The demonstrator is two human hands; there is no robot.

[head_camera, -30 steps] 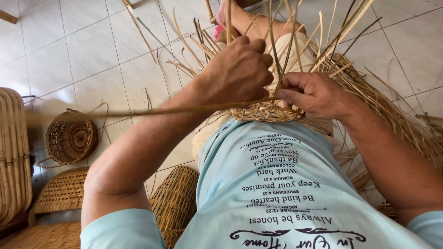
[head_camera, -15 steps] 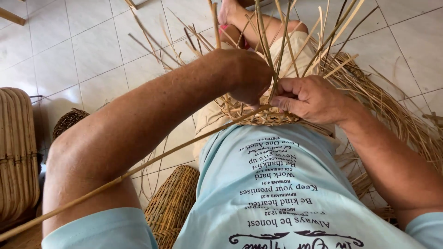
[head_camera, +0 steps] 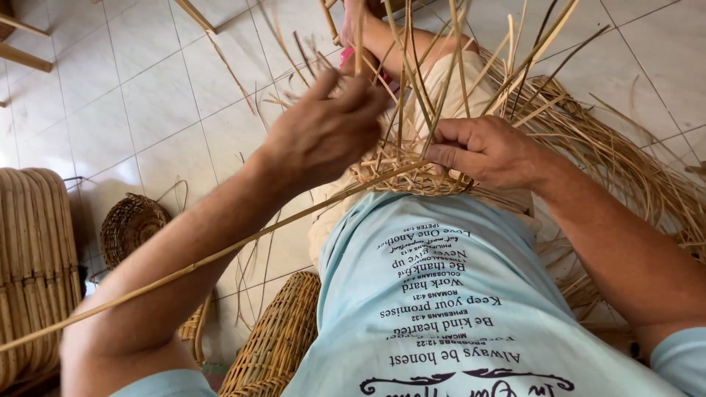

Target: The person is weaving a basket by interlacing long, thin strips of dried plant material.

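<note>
On the person's lap sits the half-woven basket base (head_camera: 412, 176). Right hand (head_camera: 489, 151) pinches its rim; left hand (head_camera: 327, 132), just beyond-left, grips a long cane strand (head_camera: 220, 254). Weaving is underway; the strand seemingly needs threading between upright stakes (head_camera: 441, 66) beyond the base.

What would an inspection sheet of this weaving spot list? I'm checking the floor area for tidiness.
Surface: pale tiled floor.
Job's things: round woven cane base with upright spokes on the lap; long cane strand runs from it to lower left.
Clutter: loose pile of cane strips; small round dark basket; tan woven basket.
Fingers: left hand among spokes; right hand pressing the base.
Cables: nothing seen.
Surroundings: ribbed rattan furniture piece.
</note>
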